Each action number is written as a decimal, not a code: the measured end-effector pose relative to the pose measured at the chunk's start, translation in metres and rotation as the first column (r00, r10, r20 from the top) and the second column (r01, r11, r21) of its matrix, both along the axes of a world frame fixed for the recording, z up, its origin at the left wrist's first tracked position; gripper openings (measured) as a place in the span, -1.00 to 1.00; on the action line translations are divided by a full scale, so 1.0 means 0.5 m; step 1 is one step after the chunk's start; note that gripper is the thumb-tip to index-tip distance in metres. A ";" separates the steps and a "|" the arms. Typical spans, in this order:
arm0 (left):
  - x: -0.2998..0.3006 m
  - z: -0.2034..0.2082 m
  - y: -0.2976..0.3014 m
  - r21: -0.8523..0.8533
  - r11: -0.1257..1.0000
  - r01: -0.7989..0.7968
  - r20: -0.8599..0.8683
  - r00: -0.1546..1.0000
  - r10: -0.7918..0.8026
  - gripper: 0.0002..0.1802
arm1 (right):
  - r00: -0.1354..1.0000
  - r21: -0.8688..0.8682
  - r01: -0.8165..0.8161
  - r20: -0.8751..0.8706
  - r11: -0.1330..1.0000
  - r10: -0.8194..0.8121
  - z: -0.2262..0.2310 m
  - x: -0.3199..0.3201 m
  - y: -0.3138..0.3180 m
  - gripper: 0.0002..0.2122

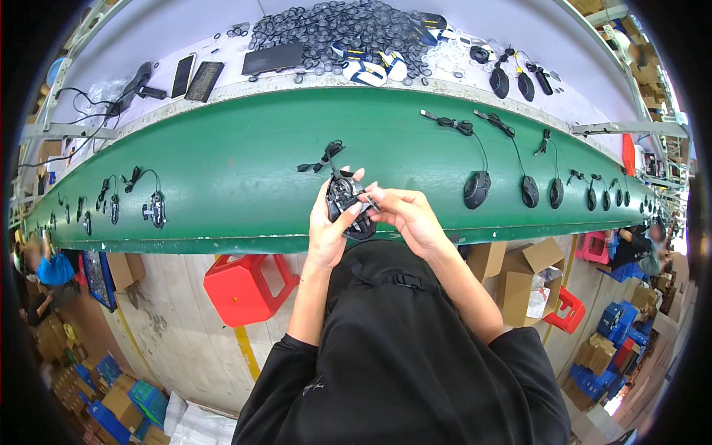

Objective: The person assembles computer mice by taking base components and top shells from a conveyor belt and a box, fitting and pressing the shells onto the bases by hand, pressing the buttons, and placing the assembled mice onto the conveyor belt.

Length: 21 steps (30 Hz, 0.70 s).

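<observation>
My left hand [324,231] is wrapped round a computer mouse [343,194] with its inner parts bare, just above the near edge of the green conveyor belt [245,178]. Its bundled black cable [323,159] lies on the belt beyond. At the mouse's right side, the thumb and fingers of my right hand [408,216] pinch a small dark piece [372,204]. Whether that piece is joined to the mouse, I cannot tell.
Several opened mice [155,211] lie on the belt to the left, several closed mice [477,189] to the right. Beyond, a shelf holds a heap of small black rings [334,33], a phone [182,76] and tape rolls [365,73]. Below stand a red stool [236,291] and cartons [517,293].
</observation>
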<state>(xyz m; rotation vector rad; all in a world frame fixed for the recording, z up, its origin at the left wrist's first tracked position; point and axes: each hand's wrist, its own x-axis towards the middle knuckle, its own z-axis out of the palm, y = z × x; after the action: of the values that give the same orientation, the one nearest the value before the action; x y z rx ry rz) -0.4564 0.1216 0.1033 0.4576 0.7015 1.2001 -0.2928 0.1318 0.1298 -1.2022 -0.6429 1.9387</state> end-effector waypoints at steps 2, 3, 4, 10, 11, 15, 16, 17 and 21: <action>0.006 0.000 -0.001 0.049 0.999 -0.020 -0.037 0.999 0.022 -0.29 | 1.000 0.027 0.015 0.026 1.000 -0.015 0.003 0.001 -0.001 -0.79; 0.007 0.003 -0.001 0.042 0.999 -0.028 -0.031 0.999 0.029 -0.27 | 1.000 0.039 0.015 -0.010 0.999 -0.014 0.006 0.004 0.000 -0.78; 0.004 0.003 0.001 0.041 0.999 -0.029 -0.029 0.999 0.030 -0.27 | 0.999 0.052 0.016 -0.047 0.999 -0.013 0.011 0.005 0.001 -0.74; 0.000 0.007 -0.003 0.064 0.998 -0.011 -0.117 0.993 0.018 -0.24 | 0.994 0.169 0.025 0.100 0.985 -0.042 0.041 -0.007 0.003 -0.58; 0.000 0.009 -0.005 0.065 0.997 -0.033 -0.110 0.993 0.040 -0.23 | 0.994 0.168 0.024 0.101 0.986 -0.041 0.042 -0.009 0.003 -0.58; 0.001 0.008 -0.005 0.091 0.995 -0.043 -0.015 0.999 0.045 -0.19 | 0.950 0.212 0.016 0.300 0.977 -0.081 0.041 -0.027 -0.013 -0.52; 0.000 0.010 -0.004 0.087 0.995 -0.043 -0.013 0.999 0.044 -0.19 | 0.934 0.212 0.081 0.325 0.974 -0.148 0.039 -0.032 -0.016 -0.51; -0.002 0.015 -0.004 0.068 0.997 -0.041 0.006 0.999 0.041 -0.18 | 0.937 0.190 0.131 0.297 0.973 -0.184 0.040 -0.035 -0.018 -0.56; 0.004 0.039 -0.005 0.015 0.999 -0.038 0.136 0.990 0.035 -0.19 | 0.851 0.304 0.053 0.485 0.951 -0.203 0.048 -0.033 -0.016 -0.68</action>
<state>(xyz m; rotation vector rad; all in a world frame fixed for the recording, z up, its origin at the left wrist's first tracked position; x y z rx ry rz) -0.4543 0.1189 0.1229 0.3754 0.5854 1.2603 -0.3095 0.1236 0.1536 -1.5410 -1.0439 1.3503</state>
